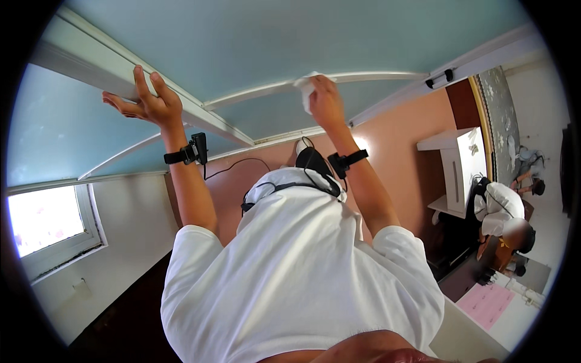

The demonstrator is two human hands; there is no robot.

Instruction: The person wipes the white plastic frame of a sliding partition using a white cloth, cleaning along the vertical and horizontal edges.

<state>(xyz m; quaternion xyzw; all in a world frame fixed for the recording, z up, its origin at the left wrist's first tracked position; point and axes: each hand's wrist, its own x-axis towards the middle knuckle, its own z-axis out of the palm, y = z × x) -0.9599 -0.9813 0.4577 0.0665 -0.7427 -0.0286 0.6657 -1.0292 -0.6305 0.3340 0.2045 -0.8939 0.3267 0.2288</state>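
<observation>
A partition of frosted blue-green panels [281, 41] in white frames rises before me. My left hand [152, 102] is spread against the broad white post [97, 61] between the panels, its fingers apart and nothing held. In my right hand [327, 102] is a crumpled white cloth or tissue [305, 88], pressed to the slim white crossbar [376, 77]. My fingers hide part of the cloth. Both wrists carry black strapped devices, the left one [196, 149] with a cable hanging from it.
A black door handle [439, 79] sits on the frame to the right. Beyond it are a white cabinet [458, 168], a person [499, 213] in a white top and a desk with a pink sheet [486, 305]. A window [50, 222] is at the left. A cable [236, 164] trails near the floor.
</observation>
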